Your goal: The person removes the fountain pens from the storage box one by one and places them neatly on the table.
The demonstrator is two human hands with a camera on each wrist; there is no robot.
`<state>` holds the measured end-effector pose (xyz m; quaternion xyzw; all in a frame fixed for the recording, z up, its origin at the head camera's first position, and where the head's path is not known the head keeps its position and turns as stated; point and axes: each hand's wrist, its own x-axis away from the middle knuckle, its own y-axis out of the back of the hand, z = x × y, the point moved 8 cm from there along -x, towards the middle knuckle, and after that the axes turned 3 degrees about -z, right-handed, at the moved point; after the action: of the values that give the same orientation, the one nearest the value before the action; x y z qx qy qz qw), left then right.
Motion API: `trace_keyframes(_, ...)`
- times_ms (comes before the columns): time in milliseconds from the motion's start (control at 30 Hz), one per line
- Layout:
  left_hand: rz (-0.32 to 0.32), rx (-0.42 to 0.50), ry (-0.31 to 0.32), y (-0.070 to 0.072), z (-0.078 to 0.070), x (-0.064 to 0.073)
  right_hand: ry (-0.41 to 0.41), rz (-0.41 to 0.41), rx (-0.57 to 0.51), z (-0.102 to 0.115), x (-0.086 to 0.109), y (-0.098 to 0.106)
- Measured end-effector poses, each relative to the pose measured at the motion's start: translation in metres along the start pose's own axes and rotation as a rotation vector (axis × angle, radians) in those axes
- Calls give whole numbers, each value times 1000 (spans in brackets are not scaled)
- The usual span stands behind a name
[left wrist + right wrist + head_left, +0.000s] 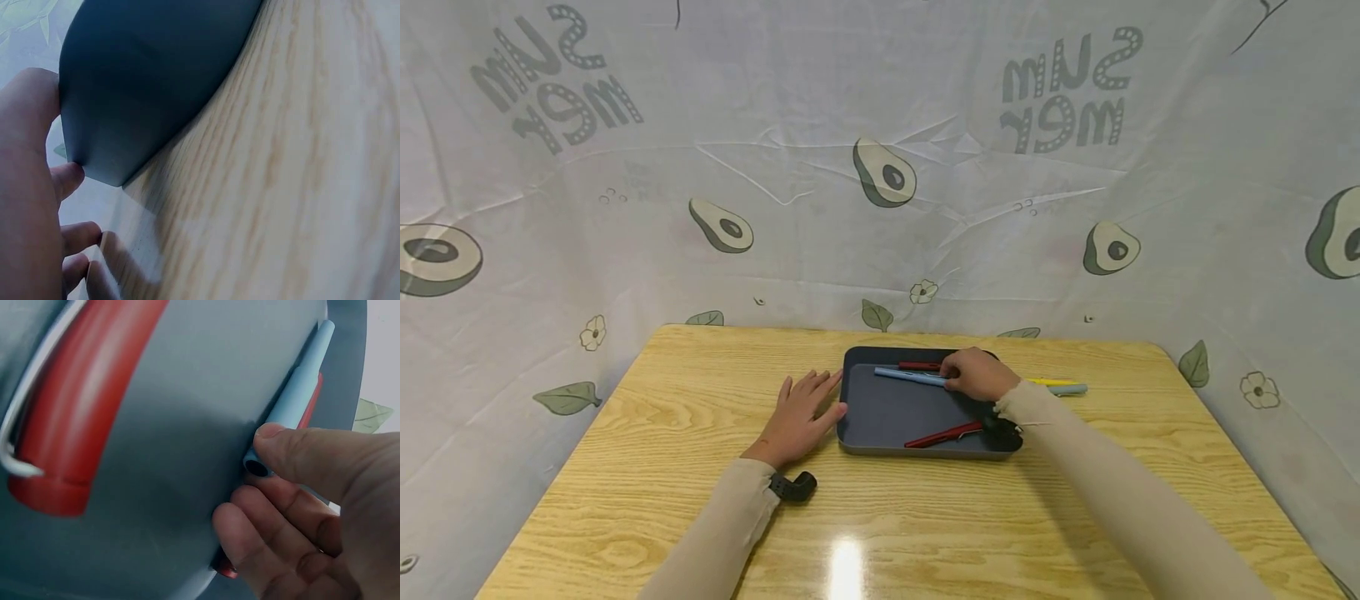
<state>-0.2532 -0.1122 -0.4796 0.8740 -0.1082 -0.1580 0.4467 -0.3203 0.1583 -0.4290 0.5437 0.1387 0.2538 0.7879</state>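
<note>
My right hand (977,373) reaches into a dark grey tray (887,425) and pinches a light blue pen (910,377) between thumb and fingers. In the right wrist view, the end of that light blue pen (290,403) near the thumb shows a dark round hole. Behind it, along the far wall, lies a red pen (917,365), partly covered by the hand. Another red pen (943,435) with a wire clip lies near the front wall. At the tray's left side, my left hand (797,421) has its fingers spread, with thumb and forefinger touching the tray's outer wall.
Past the tray's right side, partly behind my right wrist, are a yellow pen (1054,382) and a grey-blue one (1069,389). The tray stands on a wooden table (880,517) near its far edge. A printed white cloth (820,233) hangs behind.
</note>
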Motion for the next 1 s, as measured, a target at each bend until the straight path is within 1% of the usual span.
trace_keyframes(133,5,2,1,1,-1,0,20,-11,-8,0,2,1)
trace_keyframes(333,9,2,7,1,-1,1,-6,-19,-39,-3,5,3)
trace_keyframes(600,9,7,6,1,-2,1,21,-33,-37,-2,8,5)
trace_keyframes(867,-5,9,-3,0,-2,0,13,-105,-32,-2,13,14)
trace_keyframes(1000,-6,10,1,0,-1,1,29,-155,-41,-2,16,20)
